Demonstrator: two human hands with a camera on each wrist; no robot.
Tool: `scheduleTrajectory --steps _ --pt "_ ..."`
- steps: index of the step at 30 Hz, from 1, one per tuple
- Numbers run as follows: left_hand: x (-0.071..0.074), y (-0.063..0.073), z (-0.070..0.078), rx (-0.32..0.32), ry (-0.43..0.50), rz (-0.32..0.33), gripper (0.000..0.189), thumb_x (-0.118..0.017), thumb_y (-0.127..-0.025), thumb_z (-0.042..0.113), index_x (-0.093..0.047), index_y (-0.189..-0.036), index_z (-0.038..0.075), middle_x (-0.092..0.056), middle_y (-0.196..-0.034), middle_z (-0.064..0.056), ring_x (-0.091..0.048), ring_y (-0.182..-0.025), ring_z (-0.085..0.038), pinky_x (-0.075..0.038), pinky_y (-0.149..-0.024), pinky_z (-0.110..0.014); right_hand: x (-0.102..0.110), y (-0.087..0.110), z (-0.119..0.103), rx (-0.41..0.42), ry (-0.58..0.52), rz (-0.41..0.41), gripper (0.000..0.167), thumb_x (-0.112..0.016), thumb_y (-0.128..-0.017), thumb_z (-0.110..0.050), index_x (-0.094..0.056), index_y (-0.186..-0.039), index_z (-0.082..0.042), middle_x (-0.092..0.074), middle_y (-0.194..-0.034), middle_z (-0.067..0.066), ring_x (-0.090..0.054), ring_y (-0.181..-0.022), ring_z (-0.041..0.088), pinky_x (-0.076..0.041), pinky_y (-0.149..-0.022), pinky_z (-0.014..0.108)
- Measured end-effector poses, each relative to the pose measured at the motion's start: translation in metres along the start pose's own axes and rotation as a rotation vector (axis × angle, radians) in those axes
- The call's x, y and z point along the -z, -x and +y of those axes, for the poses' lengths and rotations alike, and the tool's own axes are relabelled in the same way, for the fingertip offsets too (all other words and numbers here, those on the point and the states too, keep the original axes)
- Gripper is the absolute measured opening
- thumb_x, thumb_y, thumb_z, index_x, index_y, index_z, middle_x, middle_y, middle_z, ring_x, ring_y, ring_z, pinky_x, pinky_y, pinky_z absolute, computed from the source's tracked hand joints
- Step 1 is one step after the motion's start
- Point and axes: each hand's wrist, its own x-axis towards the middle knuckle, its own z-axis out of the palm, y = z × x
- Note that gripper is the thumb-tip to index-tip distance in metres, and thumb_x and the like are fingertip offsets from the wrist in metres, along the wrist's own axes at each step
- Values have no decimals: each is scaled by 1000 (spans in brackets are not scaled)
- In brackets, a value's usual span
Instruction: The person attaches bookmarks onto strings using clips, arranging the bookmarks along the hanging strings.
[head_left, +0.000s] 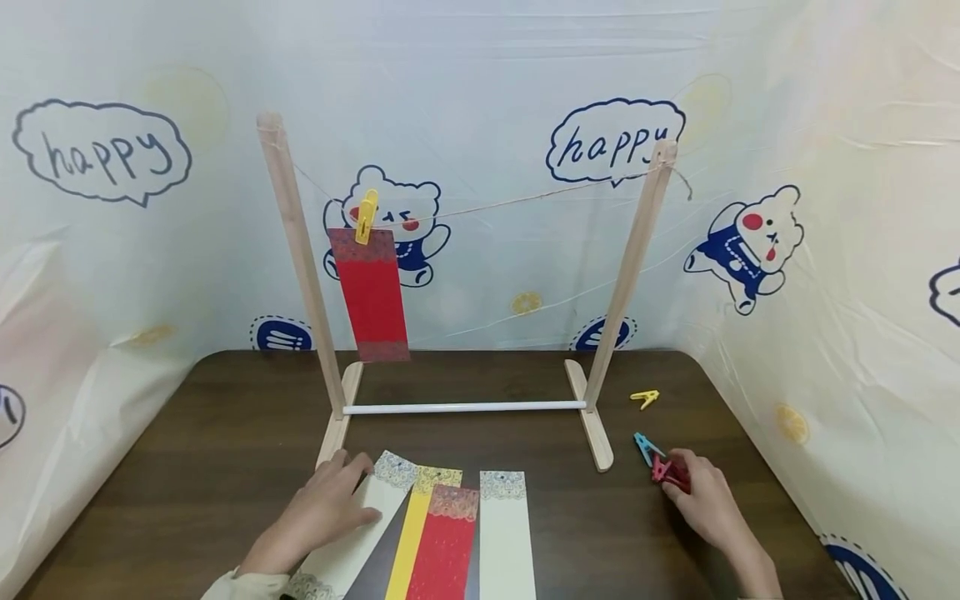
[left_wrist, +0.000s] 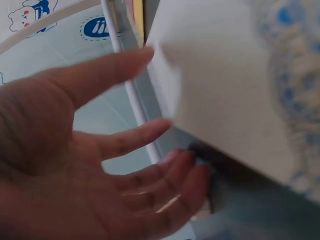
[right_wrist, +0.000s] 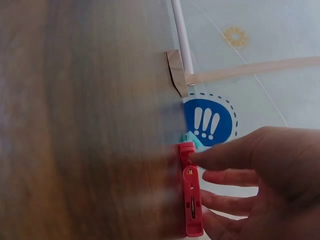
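My left hand [head_left: 326, 504] rests over a white paper strip [head_left: 390, 504] with a blue floral lace band. In the left wrist view its thumb and fingers are spread at the strip's edge, not gripping it. My right hand [head_left: 708, 500] has its thumb and fingers at a red clothespin [right_wrist: 192, 200] on the table and pinches it. Touching or close beside that one lies a blue clothespin [head_left: 647, 448]. A yellow strip [head_left: 408, 533], a red strip [head_left: 446, 542] and another white strip [head_left: 506, 533] lie between my hands.
Behind the strips stands a wooden frame [head_left: 626, 275] with a white rod [head_left: 465, 408] and a slack string [head_left: 517, 200]. A yellow clothespin [head_left: 366, 217] holds a red strip [head_left: 372, 304] on the string. Another yellow clothespin [head_left: 645, 398] lies at the right.
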Motion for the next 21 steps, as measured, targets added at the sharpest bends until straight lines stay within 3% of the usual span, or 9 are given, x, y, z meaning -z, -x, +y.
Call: scheduleTrajectory --steps 5,11,15,21 --pt "-2 0 2 -23 -38 -36 76 -96 -56 39 -57 -115 13 -49 -102 -14 -51 -88 -29 -50 -62 -53 -1 2 6 -37 6 -4 41 -71 -88 -5 -58 -126 3 -62 -107 20 -57 -101 39 -45 -76 55" --pt "3 3 4 -25 -53 -67 85 -96 -56 32 -53 -123 5 -49 -99 -16 -52 -85 -29 -49 -62 -51 -7 6 13 -52 -49 31 39 -73 -87 -6 -61 -124 0 -62 -97 11 -56 -87 24 -43 -71 38" --pt "8 4 4 -22 -103 -70 91 -97 -54 29 -50 -123 -7 -51 -99 -21 -56 -89 -35 -50 -63 -55 -7 6 17 -74 -80 50 37 -74 -88 -8 -63 -123 -2 -62 -97 10 -58 -84 21 -46 -71 36" --pt "13 5 3 14 -142 -115 84 -98 -53 29 -51 -111 -9 -55 -89 -18 -59 -82 -34 -50 -63 -54 -6 5 19 -94 -110 70 35 -74 -90 -16 -64 -122 -3 -63 -97 9 -58 -85 20 -47 -72 36"
